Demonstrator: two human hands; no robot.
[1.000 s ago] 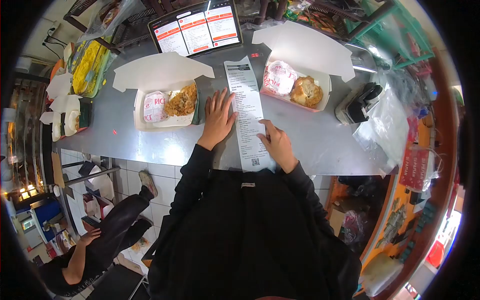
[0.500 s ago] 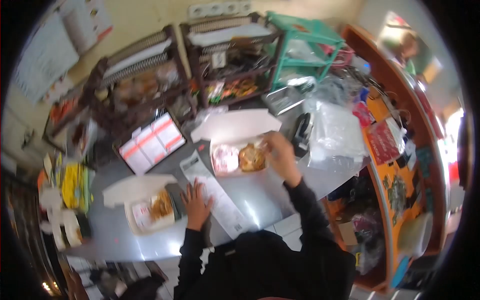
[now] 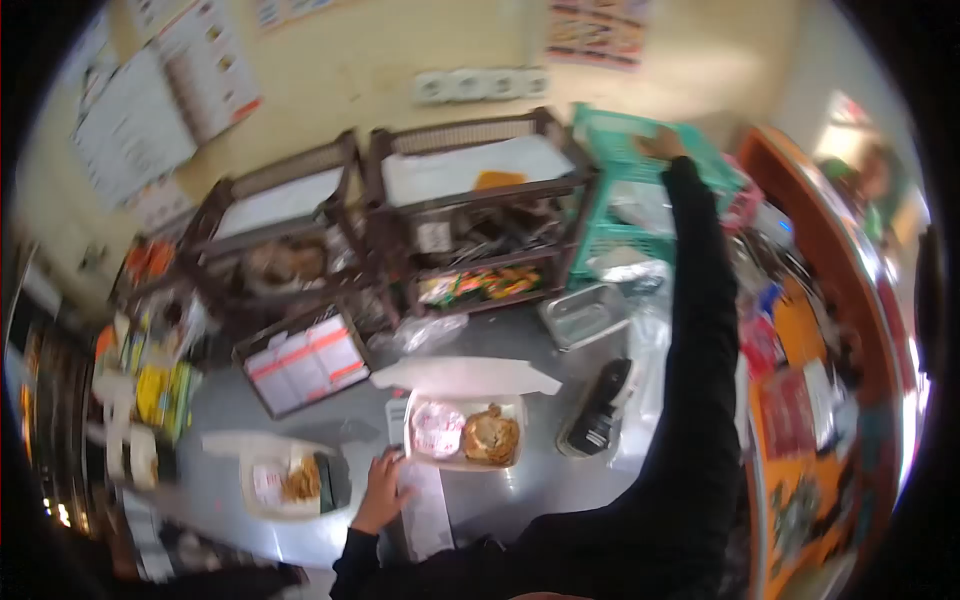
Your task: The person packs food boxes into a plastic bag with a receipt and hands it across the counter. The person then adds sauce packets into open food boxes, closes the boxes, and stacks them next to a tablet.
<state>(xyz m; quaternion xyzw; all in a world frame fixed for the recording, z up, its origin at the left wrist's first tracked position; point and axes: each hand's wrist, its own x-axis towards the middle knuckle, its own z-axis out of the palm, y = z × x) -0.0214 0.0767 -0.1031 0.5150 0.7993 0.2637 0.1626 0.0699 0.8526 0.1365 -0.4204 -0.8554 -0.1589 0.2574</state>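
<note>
My left hand [image 3: 382,492] lies with fingers spread at the left edge of the long paper receipt [image 3: 427,510], touching nothing else. Just above it, an open box [image 3: 463,461] holds a wrapped rice pack [image 3: 438,430] and a piece of fried chicken [image 3: 491,437]. A second open box [image 3: 285,512] with rice pack and chicken stands to the left. My right hand [image 3: 660,145] reaches far up to the top tier of the green rack [image 3: 610,150]; its fingers are blurred, and what they touch or hold cannot be made out.
Behind the boxes stand brown tiered racks [image 3: 480,180] and a tilted tablet [image 3: 305,365]. A metal tray [image 3: 588,315] and a black object [image 3: 597,410] are at the right, beside clear plastic bags. An orange shelf [image 3: 800,330] borders the right side.
My right hand has left the receipt, passed the right box and gone up to the green rack. The view has tilted up. My left hand stays by the receipt.
</note>
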